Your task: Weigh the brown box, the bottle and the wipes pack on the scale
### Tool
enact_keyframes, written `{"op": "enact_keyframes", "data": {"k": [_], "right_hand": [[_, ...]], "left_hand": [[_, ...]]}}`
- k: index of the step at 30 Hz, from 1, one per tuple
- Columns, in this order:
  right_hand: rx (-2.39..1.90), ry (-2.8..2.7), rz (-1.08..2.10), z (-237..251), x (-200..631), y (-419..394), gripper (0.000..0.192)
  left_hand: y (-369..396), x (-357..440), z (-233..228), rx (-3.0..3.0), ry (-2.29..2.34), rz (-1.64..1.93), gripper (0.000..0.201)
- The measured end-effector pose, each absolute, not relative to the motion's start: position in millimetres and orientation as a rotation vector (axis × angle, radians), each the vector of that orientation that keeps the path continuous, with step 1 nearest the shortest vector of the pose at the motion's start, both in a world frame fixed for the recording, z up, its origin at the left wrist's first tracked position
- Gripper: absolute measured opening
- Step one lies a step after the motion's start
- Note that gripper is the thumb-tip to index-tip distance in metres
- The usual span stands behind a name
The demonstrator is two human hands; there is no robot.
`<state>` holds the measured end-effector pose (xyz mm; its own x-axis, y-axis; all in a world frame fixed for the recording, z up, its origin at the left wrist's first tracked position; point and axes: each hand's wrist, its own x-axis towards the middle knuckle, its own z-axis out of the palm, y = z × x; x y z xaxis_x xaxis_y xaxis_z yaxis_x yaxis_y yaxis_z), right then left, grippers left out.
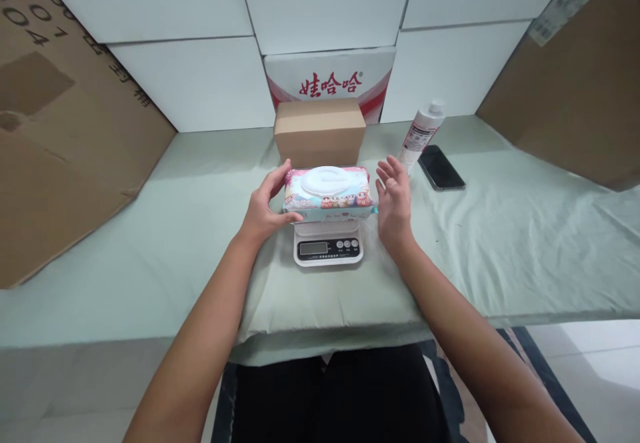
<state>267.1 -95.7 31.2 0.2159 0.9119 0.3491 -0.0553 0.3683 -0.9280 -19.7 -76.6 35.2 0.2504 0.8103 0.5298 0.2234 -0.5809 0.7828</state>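
Note:
A pink and light-blue pack of wet wipes [327,201] with a white lid sits over the top of a white kitchen scale [329,261], hiding the weighing plate. My left hand [267,206] grips the pack's left end, thumb along the front and fingers round the back. Just off the right end is my right hand [395,206], open, its fingers slightly apart and nothing in them. On the front of the scale, the display looks dark and its buttons show.
Behind the pack stands a brown cardboard box [320,129], with a white and red carton [330,73] against the wall. A white bottle [423,129] and a black phone [441,167] are to the right. Large cardboard panels [65,163] flank the cloth-covered table [200,256].

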Motion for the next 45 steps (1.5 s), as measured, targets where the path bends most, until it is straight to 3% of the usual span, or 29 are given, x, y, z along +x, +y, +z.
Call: {"op": "enact_keyframes", "data": {"k": [5, 19, 36, 45], "right_hand": [[-0.922, -1.237, 0.928, 39.5, 273.8, -92.3, 0.068], [-1.115, -1.529, 0.653, 39.4, 276.1, -101.5, 0.082], [-0.986, -1.681, 0.789, 40.0, 278.3, -97.6, 0.108], [-0.981, -1.685, 0.796, 39.4, 278.0, -97.5, 0.112]], "left_hand": [[-73.7, -22.5, 29.2, 1.982, 0.907, 1.289, 0.128], [-72.1, -16.4, 23.9, 1.974, 0.992, 1.26, 0.128], [-71.6, -12.7, 23.0, 1.94, 0.977, 1.263, 0.129], [-71.1, -13.2, 22.2, 1.939, 0.964, 1.262, 0.127]]}}
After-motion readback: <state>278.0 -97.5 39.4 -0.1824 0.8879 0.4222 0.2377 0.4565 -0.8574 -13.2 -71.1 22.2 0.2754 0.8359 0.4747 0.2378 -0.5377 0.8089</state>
